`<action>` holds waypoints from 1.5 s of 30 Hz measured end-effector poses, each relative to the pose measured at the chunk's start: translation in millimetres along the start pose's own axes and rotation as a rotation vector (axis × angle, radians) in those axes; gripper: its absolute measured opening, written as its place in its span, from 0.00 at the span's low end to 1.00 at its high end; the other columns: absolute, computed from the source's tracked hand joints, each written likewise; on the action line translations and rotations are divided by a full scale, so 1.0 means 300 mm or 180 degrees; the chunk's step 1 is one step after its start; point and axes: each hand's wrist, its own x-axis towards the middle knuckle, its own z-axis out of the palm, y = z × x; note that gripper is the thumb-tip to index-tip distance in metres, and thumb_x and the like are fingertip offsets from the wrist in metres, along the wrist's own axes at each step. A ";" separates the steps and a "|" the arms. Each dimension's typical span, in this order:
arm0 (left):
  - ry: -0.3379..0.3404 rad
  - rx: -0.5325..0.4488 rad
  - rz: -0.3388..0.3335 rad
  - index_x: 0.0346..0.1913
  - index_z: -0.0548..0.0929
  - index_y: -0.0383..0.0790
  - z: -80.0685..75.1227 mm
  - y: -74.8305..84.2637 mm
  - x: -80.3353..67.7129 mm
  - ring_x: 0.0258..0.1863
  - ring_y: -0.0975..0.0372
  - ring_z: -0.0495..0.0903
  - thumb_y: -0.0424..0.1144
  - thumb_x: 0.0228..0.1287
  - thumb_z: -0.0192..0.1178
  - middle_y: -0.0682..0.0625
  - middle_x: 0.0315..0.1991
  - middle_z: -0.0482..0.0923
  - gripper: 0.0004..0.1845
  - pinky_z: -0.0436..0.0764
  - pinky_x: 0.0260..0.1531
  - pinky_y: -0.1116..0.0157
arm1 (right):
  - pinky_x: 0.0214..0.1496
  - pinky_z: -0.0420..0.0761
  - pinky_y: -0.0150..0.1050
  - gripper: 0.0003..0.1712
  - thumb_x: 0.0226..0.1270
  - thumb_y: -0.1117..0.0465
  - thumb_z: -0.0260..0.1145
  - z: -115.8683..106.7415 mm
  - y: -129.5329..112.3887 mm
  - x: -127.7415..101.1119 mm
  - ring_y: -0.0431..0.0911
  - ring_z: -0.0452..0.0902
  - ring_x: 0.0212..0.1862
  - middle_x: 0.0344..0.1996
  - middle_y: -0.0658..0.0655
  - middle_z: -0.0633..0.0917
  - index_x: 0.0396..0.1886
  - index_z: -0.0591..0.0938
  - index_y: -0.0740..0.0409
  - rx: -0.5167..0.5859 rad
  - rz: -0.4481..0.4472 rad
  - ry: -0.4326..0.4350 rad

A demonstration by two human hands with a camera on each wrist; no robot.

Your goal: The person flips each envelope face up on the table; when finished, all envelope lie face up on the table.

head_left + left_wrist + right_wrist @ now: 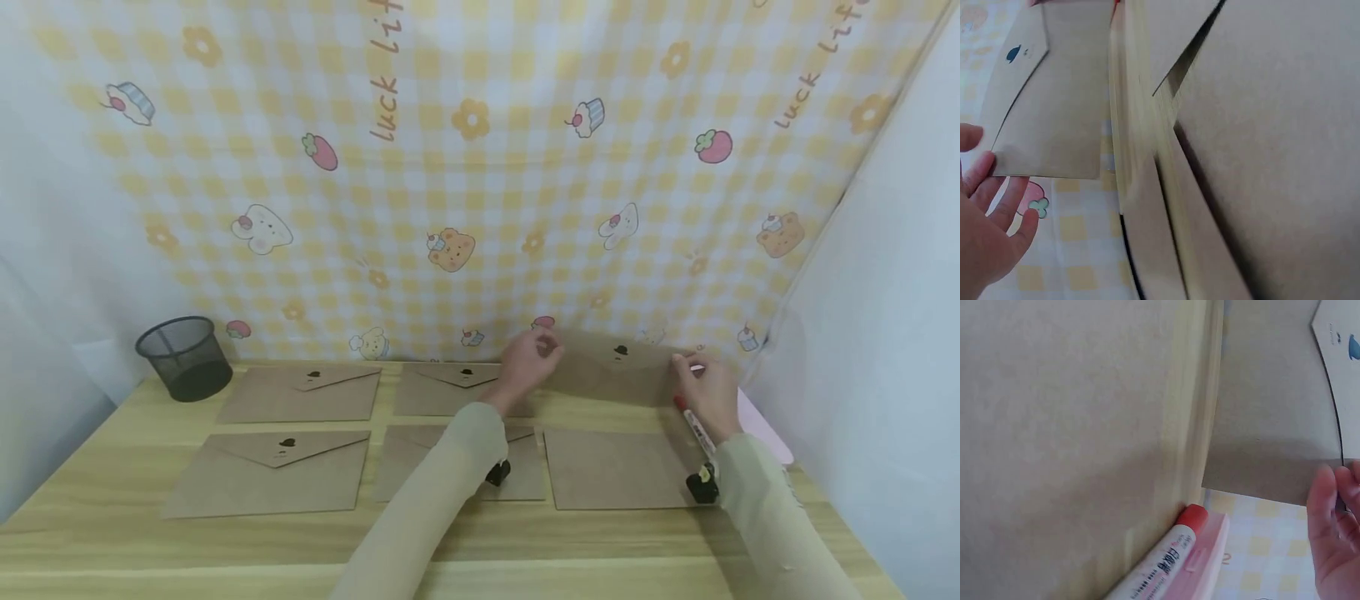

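Wooden table [112, 500] with brown envelopes [270, 473], mesh cup [184, 357], marker [694, 429]

The head view looks forward and down from above the near edge of the wooden table [120, 492], taking in the whole top and the checked cloth [465, 167] hung behind it. The left wrist view sits close and low at the table's far edge, tilted sideways, facing the raised kraft envelope [1054, 106] from its left end. The right wrist view, equally close, faces the same kraft envelope [1266, 425] from its right end. All three views share that envelope [611, 371].
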 end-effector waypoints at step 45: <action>-0.1135 0.2388 -0.0266 0.54 0.68 0.33 0.104 0.035 -0.037 0.33 0.58 0.76 0.34 0.64 0.57 0.42 0.46 0.70 0.18 0.77 0.30 0.67 | 0.41 0.75 0.59 0.18 0.61 0.72 0.54 0.047 0.005 0.058 0.70 0.73 0.39 0.43 0.79 0.69 0.51 0.71 0.77 -0.1276 -0.0956 -0.1406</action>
